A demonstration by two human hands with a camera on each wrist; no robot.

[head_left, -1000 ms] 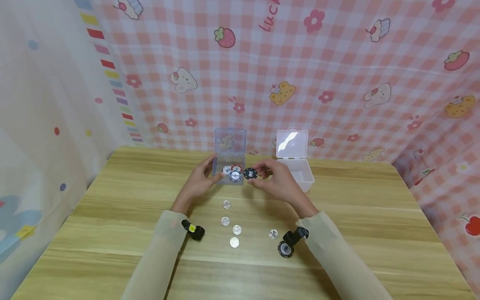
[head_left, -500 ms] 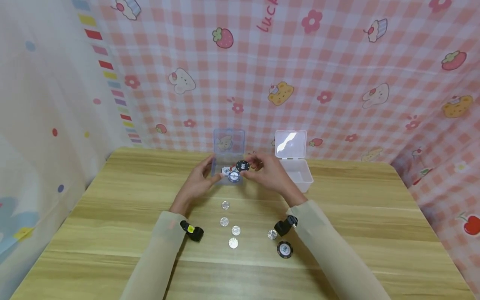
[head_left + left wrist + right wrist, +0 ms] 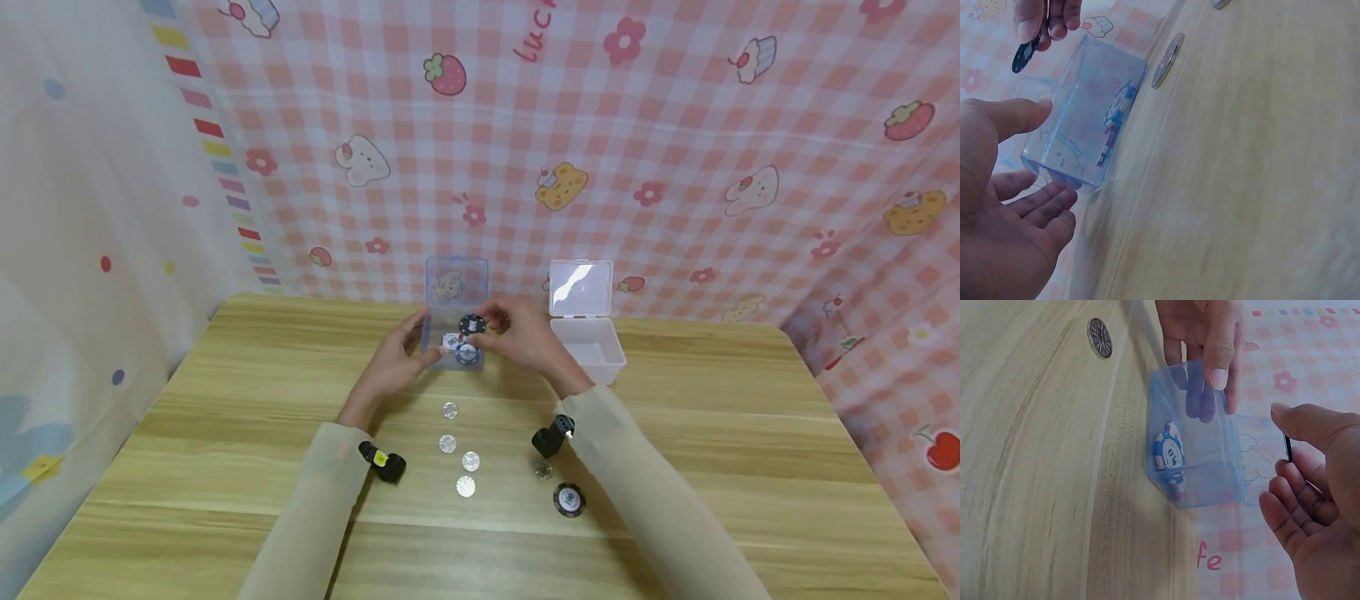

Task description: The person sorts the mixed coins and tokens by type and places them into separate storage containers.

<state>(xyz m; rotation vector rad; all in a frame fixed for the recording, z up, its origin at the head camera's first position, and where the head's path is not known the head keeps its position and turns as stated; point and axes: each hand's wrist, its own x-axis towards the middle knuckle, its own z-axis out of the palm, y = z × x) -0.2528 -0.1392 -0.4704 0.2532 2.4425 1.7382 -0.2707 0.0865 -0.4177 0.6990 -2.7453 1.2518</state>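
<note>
A clear blue plastic box [image 3: 442,320] stands at the back of the table with its lid raised. My left hand [image 3: 393,362] holds its left side, thumb over the rim and fingers along the outer wall. Between thumb and fingers of my right hand [image 3: 521,337] is a black poker chip [image 3: 472,324], pinched by its edge above the box opening. Inside the box lie a blue poker chip [image 3: 468,353], a white poker chip [image 3: 451,342] and a partly covered red one. The right wrist view shows the blue-and-white chip [image 3: 1169,451] through the box wall.
To the right stands a white plastic box [image 3: 612,367], lid up. Several silver coins [image 3: 447,444] lie scattered in front, one coin [image 3: 543,470] beside the right wrist camera. A black poker chip [image 3: 570,500] lies near the right forearm. A checked cloth [image 3: 495,125] hangs behind the table.
My right hand has moved left with the black chip, from beside the blue box to over its opening. My left hand has stayed on the box.
</note>
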